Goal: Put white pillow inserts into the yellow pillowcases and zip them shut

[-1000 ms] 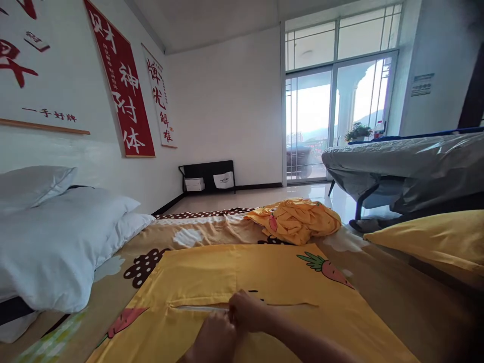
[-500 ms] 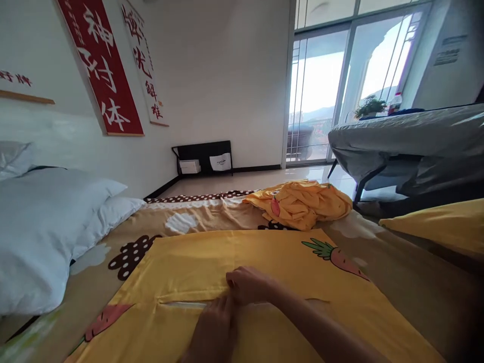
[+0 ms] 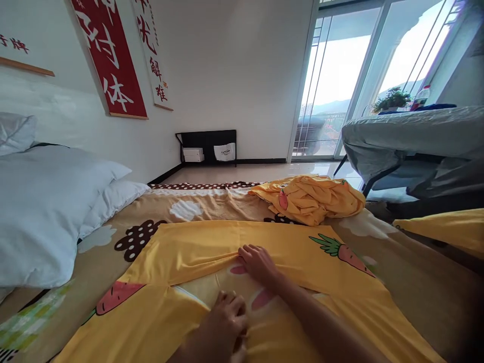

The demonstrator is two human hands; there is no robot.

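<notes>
**Yellow carrot-print pillowcase held open by two hands on the bed**

A flat yellow cotton pillowcase printed with carrots (image 3: pixel 212 242) is spread on the near middle of a tan patterned bed sheet (image 3: pixel 177 209). Its slit opening is parted, and a paler lining with pink marks is exposed inside. Three carrot prints can be counted on its outer face: one at the left, one at the right, and none elsewhere in view.

The upper edge of the opening is pinched by the right hand (image 3: pixel 259 263), whose fingers are closed on the fabric and pressed flat against it. The lower edge is gripped by the left hand (image 3: pixel 227 322), curled into a loose fist around a fold of the same cloth. The two hands are near each other but apart, with the gap of the opening between them.

A second, crumpled yellow carrot-print cloth (image 3: pixel 312 197) is seen farther up the sheet, well apart from the hands. Two white pillows (image 3: pixel 49 206) are stacked at the left. A grey covered table (image 3: pixel 408 138) stands at the right.
</notes>
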